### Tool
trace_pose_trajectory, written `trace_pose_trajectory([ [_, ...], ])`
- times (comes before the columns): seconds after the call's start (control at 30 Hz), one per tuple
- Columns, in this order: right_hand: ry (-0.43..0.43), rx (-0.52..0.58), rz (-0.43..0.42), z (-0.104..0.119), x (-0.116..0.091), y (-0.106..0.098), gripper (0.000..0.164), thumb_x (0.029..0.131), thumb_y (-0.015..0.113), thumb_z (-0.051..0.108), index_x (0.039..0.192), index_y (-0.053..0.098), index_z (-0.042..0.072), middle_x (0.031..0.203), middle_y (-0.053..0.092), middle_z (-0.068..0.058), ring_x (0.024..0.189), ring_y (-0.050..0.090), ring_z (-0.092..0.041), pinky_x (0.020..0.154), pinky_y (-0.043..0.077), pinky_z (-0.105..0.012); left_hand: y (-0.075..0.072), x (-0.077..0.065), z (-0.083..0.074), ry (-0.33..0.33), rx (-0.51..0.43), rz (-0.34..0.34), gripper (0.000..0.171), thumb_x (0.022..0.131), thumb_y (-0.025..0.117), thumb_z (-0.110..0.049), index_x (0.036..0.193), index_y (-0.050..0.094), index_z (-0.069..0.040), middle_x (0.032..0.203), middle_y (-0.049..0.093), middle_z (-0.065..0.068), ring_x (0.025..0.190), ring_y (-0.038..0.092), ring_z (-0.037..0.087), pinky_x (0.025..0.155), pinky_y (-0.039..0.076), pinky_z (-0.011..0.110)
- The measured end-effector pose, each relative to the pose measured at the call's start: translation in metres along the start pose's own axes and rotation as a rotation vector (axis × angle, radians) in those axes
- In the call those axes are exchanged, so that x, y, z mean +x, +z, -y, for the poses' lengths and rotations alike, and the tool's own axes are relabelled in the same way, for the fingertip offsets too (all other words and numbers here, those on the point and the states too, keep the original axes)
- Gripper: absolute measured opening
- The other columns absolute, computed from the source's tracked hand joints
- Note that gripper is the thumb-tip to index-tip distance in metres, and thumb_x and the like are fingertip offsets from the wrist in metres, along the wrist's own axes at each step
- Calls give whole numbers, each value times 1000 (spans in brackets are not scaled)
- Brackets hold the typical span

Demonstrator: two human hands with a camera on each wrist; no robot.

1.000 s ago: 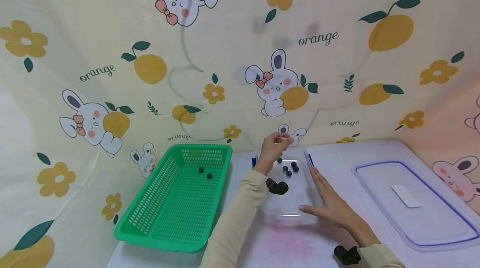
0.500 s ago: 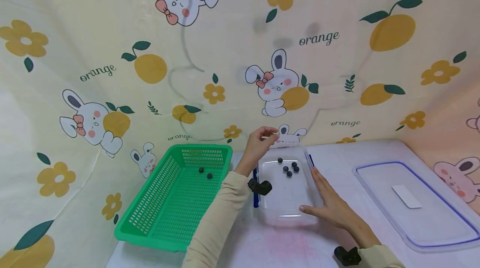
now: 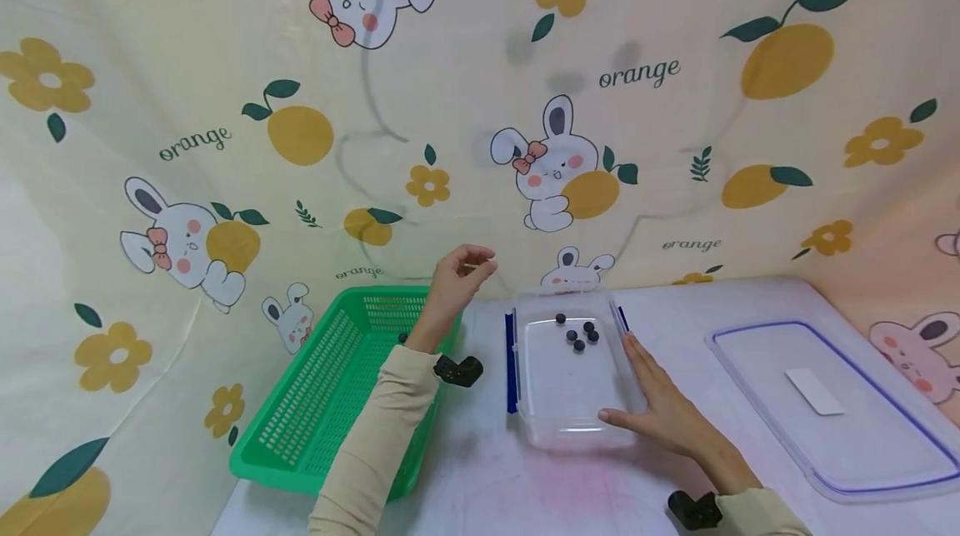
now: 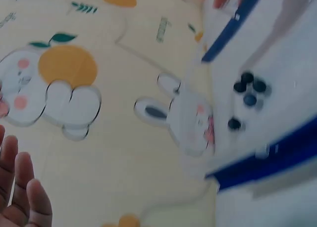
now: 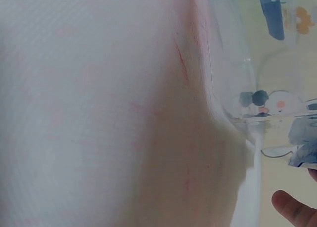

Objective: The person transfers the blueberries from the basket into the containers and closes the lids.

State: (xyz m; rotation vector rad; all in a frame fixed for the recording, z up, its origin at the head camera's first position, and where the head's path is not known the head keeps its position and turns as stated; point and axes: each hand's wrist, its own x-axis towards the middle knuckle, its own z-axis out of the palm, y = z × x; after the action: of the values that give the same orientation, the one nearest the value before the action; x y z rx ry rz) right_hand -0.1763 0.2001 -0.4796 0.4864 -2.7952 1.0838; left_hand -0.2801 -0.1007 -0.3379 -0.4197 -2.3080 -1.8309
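My left hand (image 3: 453, 290) is raised over the right rim of a green basket (image 3: 330, 436), its fingers loosely bent. Nothing shows between its fingers in the left wrist view, where several fingertips (image 4: 39, 200) stand apart. One blueberry-like dark ball (image 3: 402, 338) shows in the basket; my left wrist hides part of the inside. A clear plastic box (image 3: 577, 403) with blue side clips (image 3: 512, 365) stands right of the basket. Several more dark balls (image 3: 579, 346) lie towards its far end. My right hand (image 3: 663, 407) rests with straight fingers along the box's right side, thumb near its front corner.
A clear lid (image 3: 885, 453) with a blue seal and a white label lies on the table (image 3: 675, 336) to the right. A patterned cloth (image 3: 450, 102) with rabbits and oranges hangs right behind. Black cameras (image 3: 693, 511) are strapped to both wrists.
My left hand has moved left from above the box to the basket's right edge. The balls in the box lie as before. My right hand has stayed at the box's side.
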Motion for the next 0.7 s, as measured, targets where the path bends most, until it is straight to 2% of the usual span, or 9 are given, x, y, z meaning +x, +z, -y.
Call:
trace_pose_trajectory([
  [0.17,-3,-7,8,-2,0,1,113,80,74,51,156,1,8,160,4,-18,139,13,-49,98,21,-72,-30,-3,6,-12,-28,-32,20,94,65,-12,108,66,2,99,65,7,86,57,18,70,46,27],
  [0.4,-24,4,-2,-5,3,0,115,79,74,53,156,1,7,160,2,-17,140,12,-49,101,19,-70,-68,-3,25,-67,33,-87,22,96,62,-17,113,65,-2,107,63,8,93,56,20,76,47,30],
  [0.53,-27,19,4,-4,2,0,115,79,75,51,155,2,6,160,3,-17,139,11,-49,101,18,-70,-85,-5,39,-101,45,-144,21,96,62,-17,113,65,-4,106,62,7,92,56,19,76,48,29],
  [0.7,-15,20,9,-3,2,0,114,80,75,50,156,2,7,160,3,-17,140,11,-49,101,19,-70,-98,-9,52,-124,54,-184,21,96,63,-16,112,66,-3,103,62,7,90,56,18,75,49,29],
])
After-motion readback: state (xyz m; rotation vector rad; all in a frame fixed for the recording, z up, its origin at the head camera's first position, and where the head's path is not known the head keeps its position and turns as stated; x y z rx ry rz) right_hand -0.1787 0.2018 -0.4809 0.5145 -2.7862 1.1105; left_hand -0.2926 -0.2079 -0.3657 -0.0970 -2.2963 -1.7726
